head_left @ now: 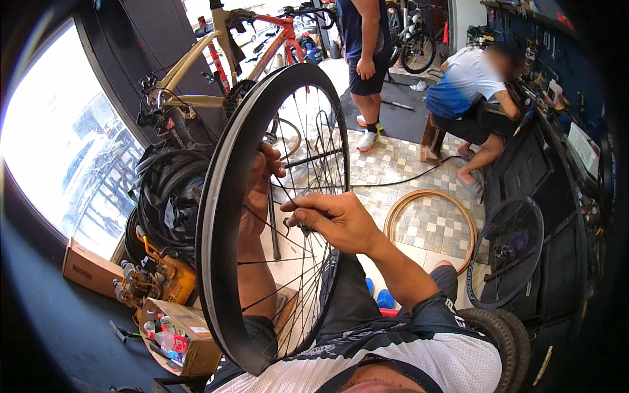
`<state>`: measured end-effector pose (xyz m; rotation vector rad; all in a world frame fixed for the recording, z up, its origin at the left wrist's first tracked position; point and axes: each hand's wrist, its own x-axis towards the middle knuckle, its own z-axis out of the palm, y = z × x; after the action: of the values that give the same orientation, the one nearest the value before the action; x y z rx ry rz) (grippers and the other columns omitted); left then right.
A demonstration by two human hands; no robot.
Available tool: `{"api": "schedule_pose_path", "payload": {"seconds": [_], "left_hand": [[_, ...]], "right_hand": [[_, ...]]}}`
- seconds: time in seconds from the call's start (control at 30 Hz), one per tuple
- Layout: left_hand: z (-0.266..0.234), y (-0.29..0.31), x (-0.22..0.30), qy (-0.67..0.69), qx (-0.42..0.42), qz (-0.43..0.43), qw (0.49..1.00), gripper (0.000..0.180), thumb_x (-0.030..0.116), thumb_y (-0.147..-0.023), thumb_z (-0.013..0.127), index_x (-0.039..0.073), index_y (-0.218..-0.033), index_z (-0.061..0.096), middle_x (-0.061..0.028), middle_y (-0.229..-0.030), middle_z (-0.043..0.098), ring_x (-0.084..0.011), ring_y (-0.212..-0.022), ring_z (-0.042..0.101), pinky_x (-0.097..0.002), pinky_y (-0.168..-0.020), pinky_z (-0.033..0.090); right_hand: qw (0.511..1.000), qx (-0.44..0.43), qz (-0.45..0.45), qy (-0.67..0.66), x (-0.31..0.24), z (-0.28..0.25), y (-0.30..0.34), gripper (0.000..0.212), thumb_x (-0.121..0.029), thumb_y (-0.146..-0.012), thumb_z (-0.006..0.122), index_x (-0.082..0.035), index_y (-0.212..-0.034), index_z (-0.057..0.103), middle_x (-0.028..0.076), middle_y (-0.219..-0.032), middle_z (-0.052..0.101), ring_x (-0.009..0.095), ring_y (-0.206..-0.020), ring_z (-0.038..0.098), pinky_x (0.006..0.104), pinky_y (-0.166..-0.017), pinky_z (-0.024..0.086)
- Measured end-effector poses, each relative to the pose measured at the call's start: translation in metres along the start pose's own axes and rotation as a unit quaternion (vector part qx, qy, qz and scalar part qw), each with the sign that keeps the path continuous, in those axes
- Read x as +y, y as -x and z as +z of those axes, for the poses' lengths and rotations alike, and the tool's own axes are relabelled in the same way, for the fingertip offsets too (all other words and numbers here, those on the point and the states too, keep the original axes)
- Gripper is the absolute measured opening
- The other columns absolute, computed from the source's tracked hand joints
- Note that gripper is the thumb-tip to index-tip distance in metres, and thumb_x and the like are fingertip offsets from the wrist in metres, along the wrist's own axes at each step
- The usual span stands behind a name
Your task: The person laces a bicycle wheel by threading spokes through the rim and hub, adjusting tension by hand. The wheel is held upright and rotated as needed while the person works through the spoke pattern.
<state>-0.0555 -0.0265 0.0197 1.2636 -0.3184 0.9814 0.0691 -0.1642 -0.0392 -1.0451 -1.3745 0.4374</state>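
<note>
A black deep-rim bicycle wheel (216, 196) without a tyre stands upright before me, tilted, with thin black spokes running to its hub. Partly behind the rim, my left hand (262, 167) has its fingers curled together at the upper end of a spoke (283, 188). My right hand (337, 219) pinches the lower part of that spoke between thumb and forefinger, near the hub. The rim hides part of my left hand, and my left forearm shows through the spokes.
At left are a gold bicycle frame (187, 72), stacked tyres (173, 173), a yellow machine (177, 281) and a carton with bottles (203, 344). Tan hoops (473, 236) lie on the tiles at right, beside another wheel (538, 262). One person (367, 59) stands; another (458, 85) sits.
</note>
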Motion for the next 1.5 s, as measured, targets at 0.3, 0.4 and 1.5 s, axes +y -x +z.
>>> {"api": "schedule_pose_path", "payload": {"seconds": [0.3,0.4,1.5], "left_hand": [[-0.026,-0.028,-0.020,-0.053,0.039,0.061,0.996,0.051,0.038,-0.104,0.068,0.001,-0.139,0.064,-0.0149,-0.128,0.071,-0.0265,-0.113,0.068,-0.0403,-0.090,0.056],[-0.015,-0.038,-0.016,-0.124,-0.010,-0.005,0.992,0.059,0.042,-0.107,0.061,0.001,-0.149,0.058,-0.0128,-0.145,0.064,-0.0232,-0.127,0.061,-0.0377,-0.108,0.046],[-0.006,-0.047,-0.011,-0.051,0.079,-0.098,0.991,0.032,0.023,-0.097,0.079,0.005,-0.123,0.072,-0.0050,-0.115,0.071,-0.0174,-0.102,0.066,-0.0331,-0.091,0.053]], "right_hand": [[0.996,0.077,-0.003,0.040,0.008,-0.020,-0.046,0.034,-0.018,-0.107,0.068,0.003,-0.134,0.069,0.009,-0.115,0.075,0.011,-0.103,0.070,0.0238,-0.083,0.057],[0.992,0.089,-0.067,0.056,0.020,-0.016,-0.058,0.034,-0.023,-0.104,0.072,-0.002,-0.130,0.073,0.009,-0.096,0.074,0.009,-0.076,0.059,0.0273,-0.065,0.048],[0.942,0.083,-0.069,0.318,-0.008,-0.002,-0.042,0.017,-0.022,-0.102,0.069,-0.006,-0.104,0.067,0.017,-0.077,0.072,0.041,-0.072,0.073,0.0487,-0.064,0.055]]}}
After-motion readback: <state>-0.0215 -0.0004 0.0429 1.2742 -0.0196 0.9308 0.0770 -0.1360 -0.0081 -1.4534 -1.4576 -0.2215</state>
